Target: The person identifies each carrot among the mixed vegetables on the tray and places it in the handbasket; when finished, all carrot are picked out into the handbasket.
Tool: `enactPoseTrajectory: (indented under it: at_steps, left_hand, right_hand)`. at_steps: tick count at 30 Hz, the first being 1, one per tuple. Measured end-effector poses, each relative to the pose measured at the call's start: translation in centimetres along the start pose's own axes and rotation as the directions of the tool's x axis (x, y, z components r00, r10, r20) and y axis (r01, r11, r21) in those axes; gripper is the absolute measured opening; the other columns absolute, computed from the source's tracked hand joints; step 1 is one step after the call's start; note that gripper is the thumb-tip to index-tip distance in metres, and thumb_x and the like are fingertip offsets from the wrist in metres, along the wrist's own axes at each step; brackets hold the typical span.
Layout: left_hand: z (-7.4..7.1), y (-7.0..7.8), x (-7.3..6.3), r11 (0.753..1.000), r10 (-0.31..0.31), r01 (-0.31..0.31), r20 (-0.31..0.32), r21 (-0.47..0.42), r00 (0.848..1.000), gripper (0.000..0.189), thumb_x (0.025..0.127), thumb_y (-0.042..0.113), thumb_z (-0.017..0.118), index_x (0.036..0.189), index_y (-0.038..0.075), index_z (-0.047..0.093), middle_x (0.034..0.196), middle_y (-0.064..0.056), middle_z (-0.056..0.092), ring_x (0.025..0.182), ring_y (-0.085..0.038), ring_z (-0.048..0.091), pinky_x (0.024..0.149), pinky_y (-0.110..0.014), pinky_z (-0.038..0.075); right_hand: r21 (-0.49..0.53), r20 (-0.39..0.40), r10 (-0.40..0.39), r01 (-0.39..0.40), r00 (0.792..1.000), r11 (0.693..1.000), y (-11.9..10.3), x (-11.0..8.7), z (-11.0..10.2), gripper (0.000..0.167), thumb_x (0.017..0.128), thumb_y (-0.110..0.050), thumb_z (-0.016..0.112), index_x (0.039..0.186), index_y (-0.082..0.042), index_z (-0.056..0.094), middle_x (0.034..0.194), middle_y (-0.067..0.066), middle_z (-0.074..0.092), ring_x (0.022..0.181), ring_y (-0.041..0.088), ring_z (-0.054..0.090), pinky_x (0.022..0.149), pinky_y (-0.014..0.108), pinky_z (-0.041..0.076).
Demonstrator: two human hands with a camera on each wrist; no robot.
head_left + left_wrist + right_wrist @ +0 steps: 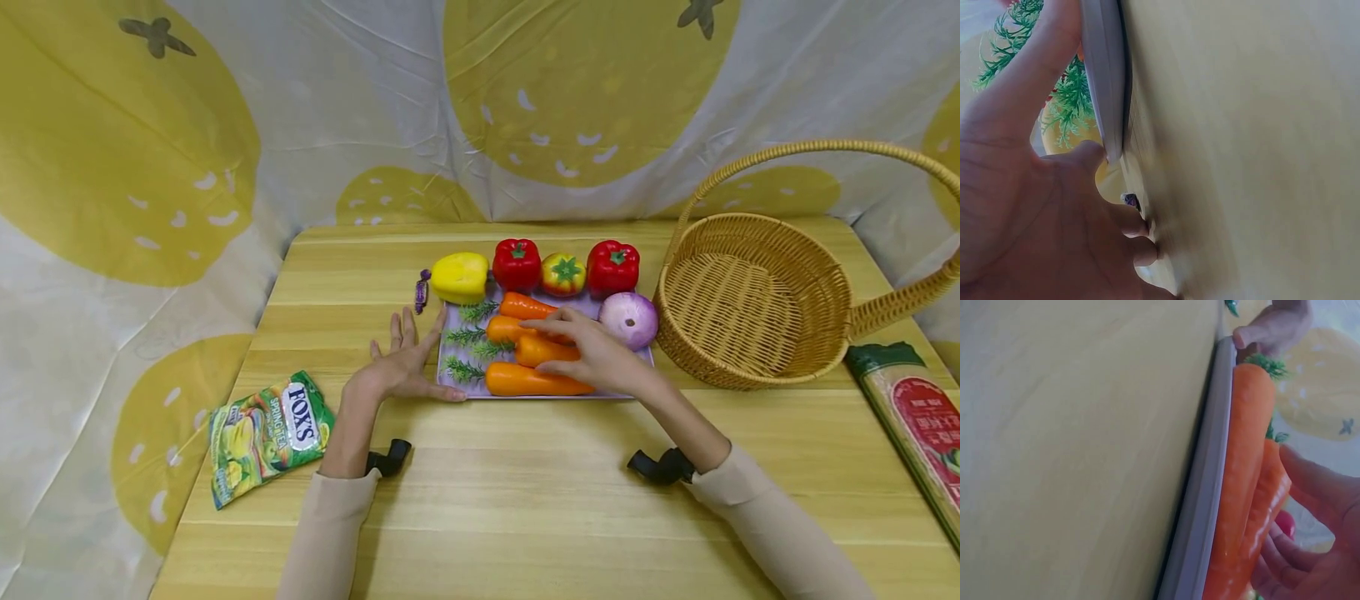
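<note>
The worktop [517, 542] is pale yellowish wood, its grain running from side to side. Behind it and along its left and right sides hangs a creased whitish cloth [360, 100], printed with large yellow fruit shapes [592, 75] carrying white flecks [525, 100]. A soft glare [480, 500] lies on the worktop's near part. Beyond the worktop, the dimmer wrist views seem to show the same cloth.

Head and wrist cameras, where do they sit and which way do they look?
Head: worn on the head, facing forward and down at the carrots; left hand, right hand and arms show.
Left wrist: worn on that wrist, facing along the left hand toward the tray; left hand shows.
Right wrist: worn there, facing the carrots; right hand and part of the left hand show.
Both wrist views share the tray's edge.
</note>
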State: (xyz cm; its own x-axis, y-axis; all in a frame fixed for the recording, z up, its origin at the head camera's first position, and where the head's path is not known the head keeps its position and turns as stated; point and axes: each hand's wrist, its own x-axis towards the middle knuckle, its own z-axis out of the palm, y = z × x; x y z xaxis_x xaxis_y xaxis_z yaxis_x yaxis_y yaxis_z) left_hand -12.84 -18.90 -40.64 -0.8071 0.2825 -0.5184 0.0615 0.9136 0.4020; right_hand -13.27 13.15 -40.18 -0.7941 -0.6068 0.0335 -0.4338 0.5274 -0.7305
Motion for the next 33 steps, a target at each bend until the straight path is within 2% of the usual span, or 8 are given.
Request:
enactPoseTrajectory:
  at_steps: [7,15,26,33]
  left_hand:
    - [-0.09,0.20,-0.14,1.000,-0.005,0.005,0.006,-0.009,1.000,0.136,0.077,0.066,0.082,0.164,0.034,-0.017,0.162,-0.026,-0.039,0.152,-0.046,-0.034,0.115,-0.081,-0.014]
    - [0.00,0.06,-0.03,1.000,-0.012,0.012,0.009,-0.011,1.000,0.136,0.077,0.065,0.082,0.164,0.035,-0.018,0.161,-0.025,-0.040,0.152,-0.045,-0.035,0.115,-0.080,-0.015]
    - [0.00,0.01,0.11,1.000,-0.015,0.015,0.007,-0.006,1.000,0.136,0.076,0.069,0.081,0.164,0.035,-0.017,0.162,-0.025,-0.039,0.152,-0.046,-0.034,0.115,-0.081,-0.014]
    - [-0.01,0.06,0.10,1.000,-0.018,0.018,0.006,-0.007,1.000,0.137,0.075,0.070,0.081,0.164,0.034,-0.017,0.162,-0.026,-0.039,0.153,-0.046,-0.034,0.115,-0.081,-0.014]
  right_hand:
    - [-0.006,-0.023,0.005,-0.005,1.000,1.000,-0.19,0.14,0.31,0.051,0.091,-0.018,0.081,0.139,-0.017,0.067,0.113,0.007,0.063,0.096,0.021,0.056,0.086,0.037,0.045]
    - [-0.029,-0.018,-0.003,0.003,1.000,1.000,-0.08,0.03,0.35,0.047,0.092,-0.017,0.080,0.137,-0.016,0.069,0.118,0.006,0.064,0.102,0.022,0.058,0.089,0.038,0.044]
    - [-0.065,-0.037,-0.041,0.038,0.998,0.997,-0.07,0.14,0.22,0.046,0.096,-0.013,0.075,0.141,-0.008,0.065,0.116,0.009,0.065,0.099,0.021,0.059,0.087,0.037,0.048]
    - [-0.014,-0.055,-0.034,0.034,0.998,0.999,-0.14,-0.04,-0.17,0.046,0.098,-0.010,0.071,0.143,-0.008,0.063,0.122,0.013,0.064,0.103,0.024,0.060,0.089,0.040,0.051]
